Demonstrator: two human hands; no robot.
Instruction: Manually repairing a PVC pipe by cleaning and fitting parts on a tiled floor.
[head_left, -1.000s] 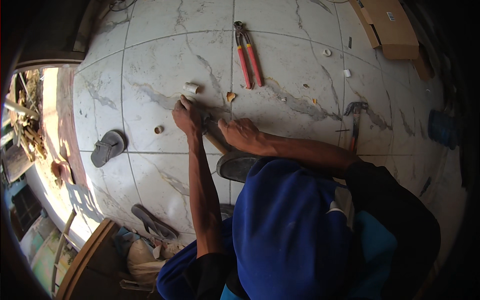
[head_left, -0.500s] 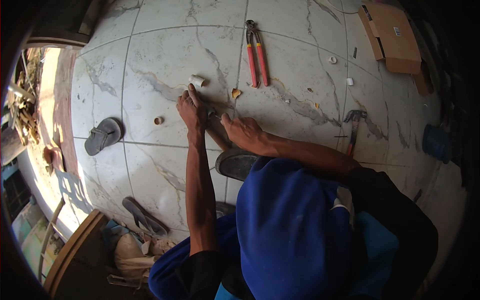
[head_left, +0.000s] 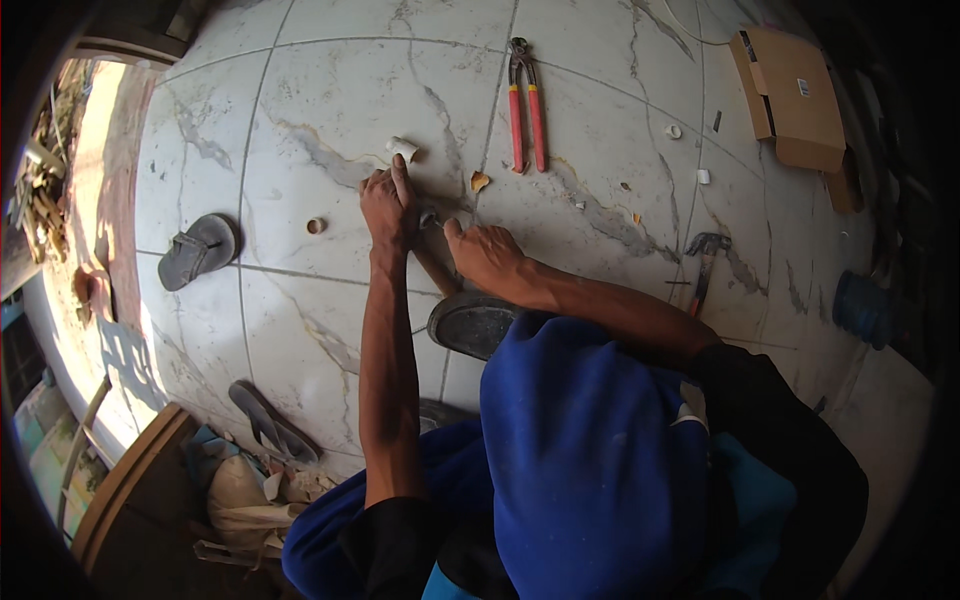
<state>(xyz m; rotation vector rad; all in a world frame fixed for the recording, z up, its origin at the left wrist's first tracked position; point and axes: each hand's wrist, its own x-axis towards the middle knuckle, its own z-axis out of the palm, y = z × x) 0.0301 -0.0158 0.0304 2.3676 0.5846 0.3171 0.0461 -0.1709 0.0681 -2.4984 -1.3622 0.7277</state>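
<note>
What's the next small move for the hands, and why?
Perhaps bring the right hand slightly nearer the left hand to steady the wooden handle: its far end lies between them, its near end runs to the dark sandal. I can't tell how firmly it's held.

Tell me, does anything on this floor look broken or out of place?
A jagged, orange-brown fragment lies on the grey-veined white tile floor, beyond the bare right hand; its uneven outline suggests breakage.
</note>
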